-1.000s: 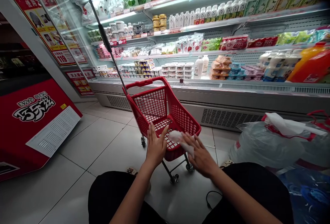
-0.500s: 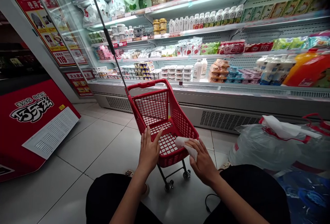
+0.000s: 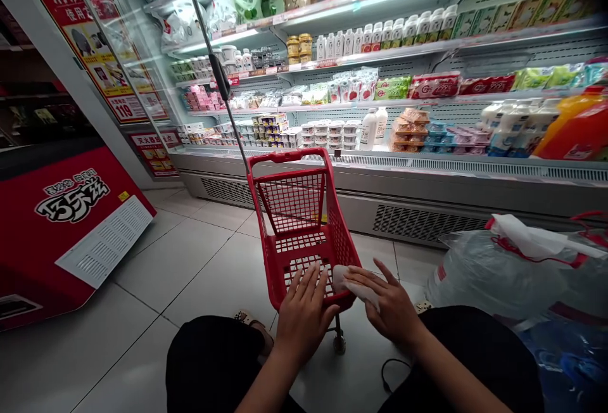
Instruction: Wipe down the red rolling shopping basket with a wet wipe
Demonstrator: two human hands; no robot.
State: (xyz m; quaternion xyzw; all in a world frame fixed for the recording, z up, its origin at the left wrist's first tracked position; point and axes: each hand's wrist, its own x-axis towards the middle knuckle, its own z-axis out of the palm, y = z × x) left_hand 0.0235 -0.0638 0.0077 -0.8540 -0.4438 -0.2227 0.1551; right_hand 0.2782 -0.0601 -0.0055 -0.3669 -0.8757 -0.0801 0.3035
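Observation:
A small red shopping cart (image 3: 342, 226) with grid walls stands on the tiled floor in front of me, a dark pole rising from its left handle corner. My left hand (image 3: 306, 308) lies at the cart's near edge, fingers stretched out over the basket, holding nothing. At the near right corner, my right hand (image 3: 387, 299) has a white cloth or tissue (image 3: 363, 292) under its fingers, against the rim. Part of the cloth is hidden by the fingers.
Behind the cart runs a refrigerated display (image 3: 418, 185) stocked with dairy products. A red freezer (image 3: 109, 235) stands at left. Bags of bottles (image 3: 494, 267) are at right, and a black cable (image 3: 389, 375) lies on the floor between my knees.
The cart has turned and now faces me more squarely. My left hand has moved right and down along its near edge. My right hand has shifted slightly right and down with the cloth.

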